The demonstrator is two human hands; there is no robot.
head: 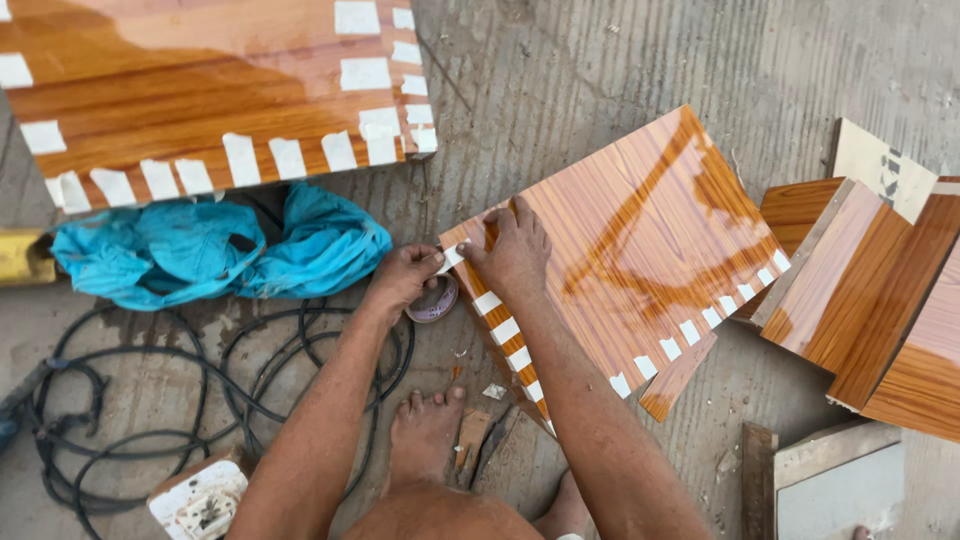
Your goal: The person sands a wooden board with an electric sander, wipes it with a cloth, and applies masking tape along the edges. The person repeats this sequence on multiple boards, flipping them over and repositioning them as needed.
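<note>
So the piece in hand is the glossy wood-grain laminate panel (640,240), sitting tilted in the middle of the frame with its near edge lifted off the concrete floor (620,70). Looks stiff and flat to me, probably not heavy, but that shiny face will be slippery, so I'd grip it by the edges, not the face. Its corners look like they'd chip if knocked.

My right hand (512,255) is spread flat on the panel's left corner, fingers open, pressing down rather than gripping. My left hand (408,278) is pinched shut on a strip of white masking tape (450,258) right at that corner edge, with the tape roll (436,300) just under it. The tape's flimsy and sticky, so it only needs a fingertip pinch.

A row of tape tabs (690,332) runs along the panel's lower edge. Further out: a bigger taped board (200,90) at upper left, a blue cloth (210,250) below it, black cable (150,400) coiled lower left, more laminate offcuts (870,290) on the right, my bare foot (425,430) at the bottom.
</note>
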